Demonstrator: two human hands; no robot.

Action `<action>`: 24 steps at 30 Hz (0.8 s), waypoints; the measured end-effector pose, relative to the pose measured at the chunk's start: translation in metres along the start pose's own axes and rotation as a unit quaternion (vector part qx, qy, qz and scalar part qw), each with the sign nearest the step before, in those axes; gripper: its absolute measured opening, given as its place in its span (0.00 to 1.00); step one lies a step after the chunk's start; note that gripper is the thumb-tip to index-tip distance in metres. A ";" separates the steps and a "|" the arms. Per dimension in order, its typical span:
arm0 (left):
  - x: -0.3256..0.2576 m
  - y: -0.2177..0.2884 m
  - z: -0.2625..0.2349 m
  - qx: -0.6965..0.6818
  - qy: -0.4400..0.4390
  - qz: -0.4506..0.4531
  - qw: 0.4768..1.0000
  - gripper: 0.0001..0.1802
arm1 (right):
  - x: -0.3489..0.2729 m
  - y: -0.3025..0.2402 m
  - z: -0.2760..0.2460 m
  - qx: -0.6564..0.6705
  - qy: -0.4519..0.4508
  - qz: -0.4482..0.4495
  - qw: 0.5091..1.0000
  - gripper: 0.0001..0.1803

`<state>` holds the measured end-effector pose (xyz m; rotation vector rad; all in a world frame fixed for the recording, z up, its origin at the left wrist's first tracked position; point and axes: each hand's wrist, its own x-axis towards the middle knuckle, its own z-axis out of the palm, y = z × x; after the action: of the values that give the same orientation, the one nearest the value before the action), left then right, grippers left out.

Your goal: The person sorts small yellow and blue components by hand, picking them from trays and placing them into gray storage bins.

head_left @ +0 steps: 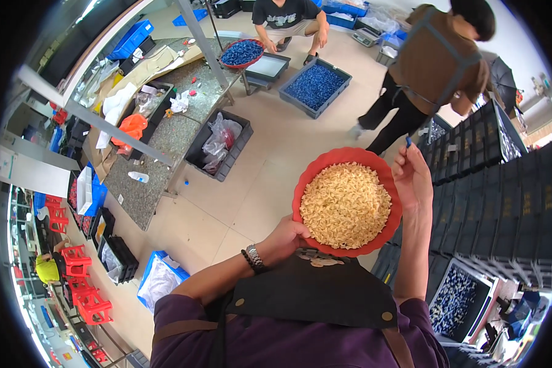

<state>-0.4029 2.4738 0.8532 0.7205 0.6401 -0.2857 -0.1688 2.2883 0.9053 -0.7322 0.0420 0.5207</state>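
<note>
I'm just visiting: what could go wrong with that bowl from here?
The scalloped red bowl is full of small pale pieces, and the left hand grips its rim; if it tips, some might spill onto the floor.
The small blue piece pinched in the right hand could slip and perhaps be lost.
A person in a brown top is beyond the bowl, so a bump might jostle it.

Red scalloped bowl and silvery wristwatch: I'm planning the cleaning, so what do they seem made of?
The red scalloped bowl looks like moulded plastic with a fairly matte finish, judging by its even colour and wavy rim. The silvery wristwatch seems to be polished metal, as its band glints; which metal can't be told.
</note>
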 end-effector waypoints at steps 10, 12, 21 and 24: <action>0.142 0.108 -0.022 -0.072 0.085 0.069 0.991 0.31 | 0.322 0.043 -0.035 0.104 -0.034 0.180 0.977 0.05; 0.165 0.143 -0.010 -0.102 0.104 0.090 0.985 0.32 | 0.374 0.049 -0.016 0.105 -0.009 0.218 0.970 0.05; 0.266 0.253 0.005 -0.159 0.137 0.081 0.974 0.39 | 0.545 0.048 0.024 0.054 0.065 0.260 0.962 0.06; 0.293 0.288 0.003 -0.162 0.152 0.085 0.971 0.39 | 0.587 0.054 0.028 0.053 0.059 0.274 0.958 0.07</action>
<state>-0.0448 2.6726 0.8201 0.5028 0.8865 0.0914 0.3141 2.5972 0.7667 -0.6413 0.3906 0.9953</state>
